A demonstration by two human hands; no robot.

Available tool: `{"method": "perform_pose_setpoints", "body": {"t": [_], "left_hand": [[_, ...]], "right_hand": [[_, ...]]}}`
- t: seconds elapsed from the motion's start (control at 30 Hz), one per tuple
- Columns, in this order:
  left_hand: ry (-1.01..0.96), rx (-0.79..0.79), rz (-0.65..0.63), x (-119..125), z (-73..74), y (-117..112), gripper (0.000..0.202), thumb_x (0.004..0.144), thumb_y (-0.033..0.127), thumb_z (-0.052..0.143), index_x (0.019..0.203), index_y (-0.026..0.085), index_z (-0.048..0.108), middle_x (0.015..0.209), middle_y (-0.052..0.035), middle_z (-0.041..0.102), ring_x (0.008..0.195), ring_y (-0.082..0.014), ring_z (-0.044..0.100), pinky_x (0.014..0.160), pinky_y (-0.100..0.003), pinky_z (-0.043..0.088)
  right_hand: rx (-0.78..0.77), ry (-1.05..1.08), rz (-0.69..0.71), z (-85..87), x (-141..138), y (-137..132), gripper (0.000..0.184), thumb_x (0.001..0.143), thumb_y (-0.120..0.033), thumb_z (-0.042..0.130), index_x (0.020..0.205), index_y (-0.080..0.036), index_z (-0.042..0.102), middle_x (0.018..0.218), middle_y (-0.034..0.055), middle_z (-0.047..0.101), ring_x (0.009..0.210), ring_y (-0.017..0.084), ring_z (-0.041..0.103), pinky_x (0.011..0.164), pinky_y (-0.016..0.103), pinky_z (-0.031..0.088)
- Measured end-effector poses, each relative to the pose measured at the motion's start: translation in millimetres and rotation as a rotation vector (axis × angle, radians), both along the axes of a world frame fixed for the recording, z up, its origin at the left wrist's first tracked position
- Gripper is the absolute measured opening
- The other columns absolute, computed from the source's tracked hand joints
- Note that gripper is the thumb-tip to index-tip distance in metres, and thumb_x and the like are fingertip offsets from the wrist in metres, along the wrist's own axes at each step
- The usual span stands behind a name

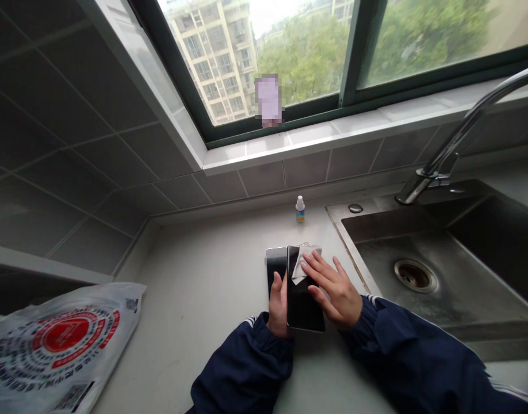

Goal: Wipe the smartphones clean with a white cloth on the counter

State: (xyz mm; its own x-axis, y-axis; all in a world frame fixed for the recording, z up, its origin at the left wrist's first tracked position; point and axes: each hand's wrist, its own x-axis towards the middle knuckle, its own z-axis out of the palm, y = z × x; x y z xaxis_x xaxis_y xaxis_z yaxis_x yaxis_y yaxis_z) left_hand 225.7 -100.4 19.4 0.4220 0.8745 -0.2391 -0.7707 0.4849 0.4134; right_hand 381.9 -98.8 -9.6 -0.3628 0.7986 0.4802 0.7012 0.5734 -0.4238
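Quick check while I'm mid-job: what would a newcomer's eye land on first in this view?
First, the right hand pressing a white cloth onto two overlapping black glossy smartphones, with the left hand against their edge, at the centre of the pale countertop. Behind them stands a small white bottle. To the right sits a stainless steel sink, and at lower left lies a white plastic bag with red print.

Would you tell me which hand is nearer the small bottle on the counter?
Right. The right hand, on a cloth, is in front of the bottle; the left hand, on a phone, is farther off.
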Motion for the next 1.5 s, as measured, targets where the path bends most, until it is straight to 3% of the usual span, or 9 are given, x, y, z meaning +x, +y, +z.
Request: {"method": "perform_pose_setpoints", "body": {"t": [0.33,0.57,0.67,0.77,0.97,1.1,1.23,1.33,1.5], "left_hand": [[-0.056,0.0,-0.017,-2.9,-1.0,0.3,0.071,0.093,0.061,0.03,0.136,0.009,0.052,0.13,-0.0165,0.061,0.136,-0.029,0.043,0.119,-0.041,0.019],[-0.067,-0.006,-0.008,-0.4,-2.1,0.7,0.066,0.097,0.055,0.025,0.141,0.01,0.047,0.134,-0.0164,0.059,0.138,-0.0283,0.04,0.118,-0.043,0.019],[-0.094,0.02,-0.011,-0.3,-3.8,0.0,0.065,0.097,0.055,0.027,0.144,0.013,0.044,0.139,-0.0154,0.056,0.139,-0.0294,0.039,0.118,-0.044,0.02],[-0.106,0.012,-0.015,-2.0,-4.9,-0.3,0.066,0.095,0.057,0.03,0.141,0.013,0.048,0.133,-0.0152,0.06,0.135,-0.0294,0.044,0.117,-0.043,0.023],[-0.156,-0.064,-0.086,-9.9,-2.6,3.0,0.085,0.089,0.069,0.032,0.129,-0.002,0.056,0.118,-0.0221,0.067,0.121,-0.0291,0.057,0.114,-0.036,0.029],[-0.216,-0.058,-0.073,-12.6,3.6,4.3,0.095,0.084,0.074,0.035,0.137,-0.004,0.047,0.119,-0.0236,0.066,0.111,-0.0284,0.063,0.11,-0.036,0.033],[-0.227,-0.074,-0.057,-11.3,12.3,4.6,0.095,0.085,0.075,0.032,0.135,-0.004,0.049,0.112,-0.0222,0.069,0.099,-0.0262,0.067,0.107,-0.036,0.037],[-0.208,-0.041,-0.035,-9.6,13.5,4.7,0.087,0.089,0.069,0.029,0.133,-0.002,0.052,0.116,-0.0219,0.067,0.109,-0.0268,0.064,0.109,-0.035,0.035],[-0.157,0.019,0.017,-6.6,2.9,2.4,0.07,0.093,0.061,0.032,0.138,0.011,0.05,0.129,-0.0164,0.062,0.13,-0.029,0.05,0.114,-0.041,0.029]], "right_hand": [[0.069,0.003,0.255,12.4,-11.7,-16.9,0.053,0.097,-0.038,0.041,0.146,-0.019,0.039,0.15,0.0104,0.041,0.145,0.03,0.028,0.118,0.058,0.009],[0.0,-0.002,0.057,0.9,-5.5,-8.3,0.048,0.1,-0.033,0.035,0.147,-0.023,0.038,0.153,0.0087,0.038,0.145,0.027,0.028,0.117,0.055,0.019],[-0.004,-0.01,0.046,0.4,-4.3,-7.0,0.051,0.1,-0.034,0.035,0.149,-0.021,0.034,0.154,0.0106,0.035,0.146,0.029,0.025,0.115,0.057,0.021],[0.017,-0.022,0.145,7.6,-7.5,-11.7,0.054,0.099,-0.039,0.038,0.149,-0.018,0.036,0.154,0.0127,0.035,0.146,0.031,0.024,0.116,0.06,0.017],[0.113,-0.023,0.392,22.6,-16.1,-26.5,0.057,0.097,-0.049,0.038,0.145,-0.018,0.043,0.148,0.0118,0.044,0.143,0.034,0.032,0.116,0.065,0.003],[0.115,-0.023,0.453,25.6,-16.0,-30.3,0.055,0.097,-0.049,0.04,0.143,-0.019,0.045,0.147,0.0093,0.047,0.142,0.032,0.034,0.118,0.063,0.004],[0.108,-0.03,0.462,25.4,-13.4,-27.3,0.052,0.097,-0.048,0.04,0.141,-0.02,0.047,0.146,0.0083,0.048,0.142,0.031,0.034,0.119,0.061,0.005],[0.102,-0.051,0.427,23.9,-10.4,-21.7,0.05,0.099,-0.044,0.037,0.141,-0.019,0.046,0.147,0.0093,0.047,0.143,0.03,0.033,0.119,0.061,0.004],[0.092,-0.071,0.294,20.8,-1.9,-9.8,0.05,0.101,-0.041,0.033,0.145,-0.019,0.043,0.148,0.0104,0.045,0.143,0.028,0.032,0.119,0.058,0.003]]}}
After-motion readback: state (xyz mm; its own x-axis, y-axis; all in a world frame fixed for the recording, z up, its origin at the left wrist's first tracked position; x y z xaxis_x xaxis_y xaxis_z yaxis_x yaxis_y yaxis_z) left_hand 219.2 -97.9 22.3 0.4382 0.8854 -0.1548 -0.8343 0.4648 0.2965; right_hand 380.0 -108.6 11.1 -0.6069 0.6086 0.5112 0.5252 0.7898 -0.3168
